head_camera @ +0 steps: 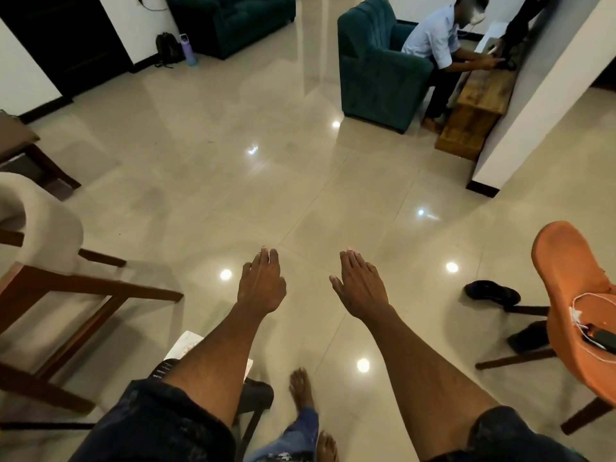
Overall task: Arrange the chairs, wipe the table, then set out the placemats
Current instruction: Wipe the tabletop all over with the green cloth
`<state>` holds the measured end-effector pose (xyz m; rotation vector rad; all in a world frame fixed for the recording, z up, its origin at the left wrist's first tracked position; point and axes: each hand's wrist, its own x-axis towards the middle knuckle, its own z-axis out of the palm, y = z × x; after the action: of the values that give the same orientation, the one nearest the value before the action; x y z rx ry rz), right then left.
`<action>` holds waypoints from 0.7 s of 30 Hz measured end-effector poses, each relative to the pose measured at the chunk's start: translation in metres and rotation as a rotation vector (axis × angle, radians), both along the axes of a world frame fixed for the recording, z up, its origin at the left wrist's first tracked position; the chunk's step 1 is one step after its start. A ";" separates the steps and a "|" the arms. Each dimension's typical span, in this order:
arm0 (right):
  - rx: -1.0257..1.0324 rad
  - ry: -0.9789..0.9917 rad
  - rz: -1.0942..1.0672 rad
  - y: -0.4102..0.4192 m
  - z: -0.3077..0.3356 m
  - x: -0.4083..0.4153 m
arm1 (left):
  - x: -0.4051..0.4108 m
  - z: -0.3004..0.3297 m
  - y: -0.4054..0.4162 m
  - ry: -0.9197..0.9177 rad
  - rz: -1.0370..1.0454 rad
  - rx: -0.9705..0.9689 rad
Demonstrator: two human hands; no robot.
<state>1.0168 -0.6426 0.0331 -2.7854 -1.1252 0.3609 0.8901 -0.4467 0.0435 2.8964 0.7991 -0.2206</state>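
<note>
My left hand [262, 281] and my right hand [358, 285] are stretched out in front of me over the glossy tiled floor, palms down, fingers straight, holding nothing. A beige upholstered chair [40, 228] with dark wooden legs stands at the left, well apart from my left hand. An orange moulded chair [573, 288] on wooden legs stands at the right edge, with a dark device and a white cable on its seat. A corner of a dark wooden table or stool [20, 141] shows at the far left. No placemats or cloth are in view.
A person sits in a teal armchair [376, 71] at the back right beside a wooden bench [476, 105] and a white wall corner [533, 105]. A teal sofa [230, 18], a backpack [166, 48] and a purple bottle [188, 50] are at the back. A black shoe [491, 293] lies right.
</note>
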 end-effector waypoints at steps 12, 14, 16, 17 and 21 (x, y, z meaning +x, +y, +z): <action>0.029 -0.019 0.063 0.105 0.020 0.113 | 0.095 0.002 0.089 -0.046 0.103 -0.039; 0.024 -0.011 0.079 0.119 0.021 0.125 | 0.102 0.001 0.099 -0.037 0.121 -0.045; -0.003 -0.014 0.113 0.136 0.016 0.134 | 0.107 -0.003 0.111 -0.027 0.146 -0.023; -0.011 0.000 0.126 0.145 0.016 0.140 | 0.110 -0.003 0.119 -0.034 0.163 -0.024; -0.030 0.012 0.193 0.177 0.013 0.155 | 0.114 0.000 0.148 -0.047 0.238 -0.037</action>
<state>1.1717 -0.4655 0.0459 -2.7018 -1.4014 0.4157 1.0044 -0.2990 0.0435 2.7294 1.1069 -0.1392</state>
